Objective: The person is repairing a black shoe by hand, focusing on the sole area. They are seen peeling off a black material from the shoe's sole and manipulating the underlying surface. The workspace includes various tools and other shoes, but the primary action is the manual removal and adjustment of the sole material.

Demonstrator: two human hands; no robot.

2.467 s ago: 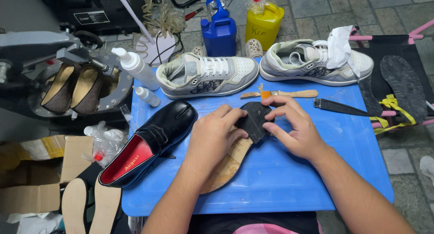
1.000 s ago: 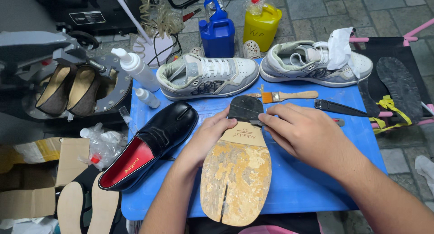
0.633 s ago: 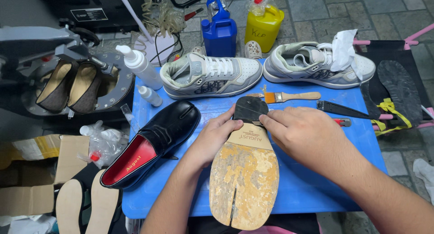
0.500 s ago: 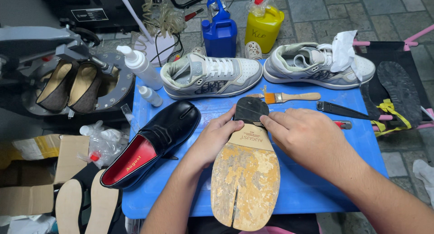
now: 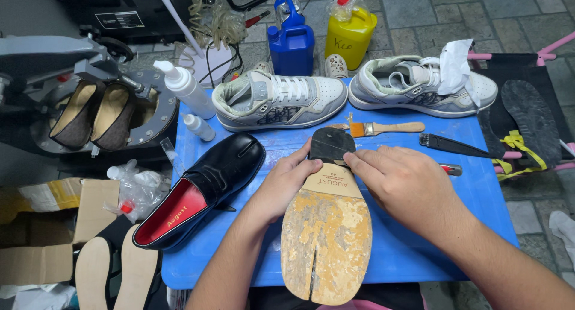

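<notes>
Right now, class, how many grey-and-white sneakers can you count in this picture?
2. One sneaker sits at the blue table's far edge, left of centre; the other sneaker sits to its right, with a white cloth tucked in. More may lie outside the frame.

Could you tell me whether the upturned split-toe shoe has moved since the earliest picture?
Yes. The upturned split-toe shoe was tucked under both hands; its worn sole now lies exposed, toe over the near edge of the blue table, heel by the paintbrush.

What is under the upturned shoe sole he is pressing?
The sole lies on the blue table, its toe past the near edge. Both the left hand and right hand touch its heel; underneath is hidden.
</notes>
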